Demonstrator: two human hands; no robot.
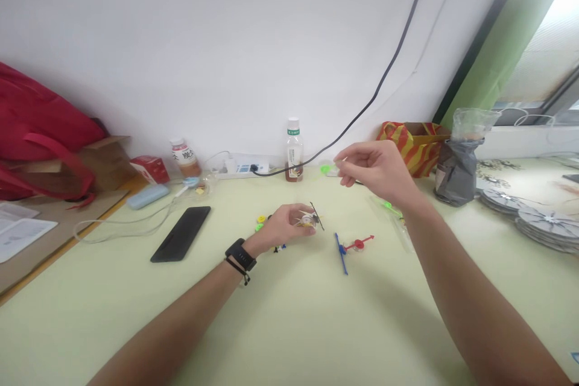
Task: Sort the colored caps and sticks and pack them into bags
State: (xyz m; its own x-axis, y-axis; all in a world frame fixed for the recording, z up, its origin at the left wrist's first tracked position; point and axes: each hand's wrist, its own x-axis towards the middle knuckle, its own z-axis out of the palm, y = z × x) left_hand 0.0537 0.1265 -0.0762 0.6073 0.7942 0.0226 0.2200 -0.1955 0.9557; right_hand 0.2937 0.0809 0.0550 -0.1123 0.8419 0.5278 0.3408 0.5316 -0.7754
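Observation:
My left hand (289, 226), with a dark watch on its wrist, is closed on a small white spinner piece (308, 221) that has a thin black arrow rod (317, 216) at its end. My right hand (373, 169) is raised above the table, thumb and fingers pinched together; what is between them, if anything, is too small to make out. To the right of my left hand lie a blue arrow piece (342, 258) and a red arrow piece with a round disc (359, 245), touching each other. Small yellow and green pieces (260, 223) lie partly hidden behind my left hand.
A black phone (181, 234) lies on the left. A drink bottle (294, 151) and a power strip (242, 167) stand by the wall, with a black cable (384, 75) hanging across. Stacked grey discs (549, 226) and a grey bag (456, 172) sit at right.

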